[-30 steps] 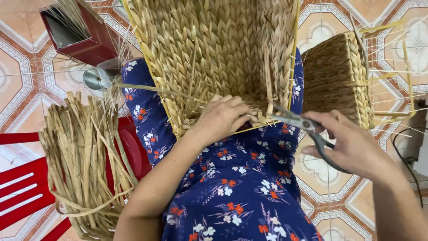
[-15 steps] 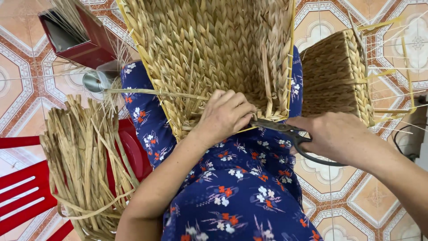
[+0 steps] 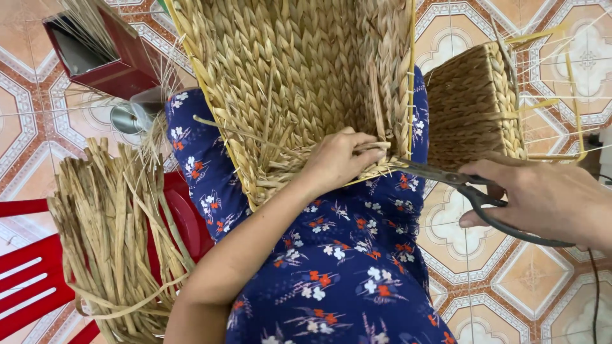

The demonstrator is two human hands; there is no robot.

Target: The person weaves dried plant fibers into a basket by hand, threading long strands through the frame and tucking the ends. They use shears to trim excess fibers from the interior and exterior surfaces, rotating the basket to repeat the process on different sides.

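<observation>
A large woven straw basket (image 3: 299, 76) rests on my lap, over blue floral fabric. My left hand (image 3: 341, 159) grips its near edge and pinches a loose straw end between the fingers. My right hand (image 3: 542, 197) holds dark scissors (image 3: 472, 191) by the handles. The blades point left and touch the basket's lower right corner, beside the left fingertips.
A smaller finished woven basket (image 3: 472, 108) stands on the tiled floor at the right, with straw strands sticking out. A bundle of dried straw (image 3: 115, 236) lies on a red plastic chair (image 3: 32, 286) at the left. A dark red box (image 3: 108, 51) and a metal cup (image 3: 127, 118) sit at the upper left.
My right hand has shifted the scissors along the basket's edge and now sits further right. The left hand stays on the rim, its fingers closing on a straw end.
</observation>
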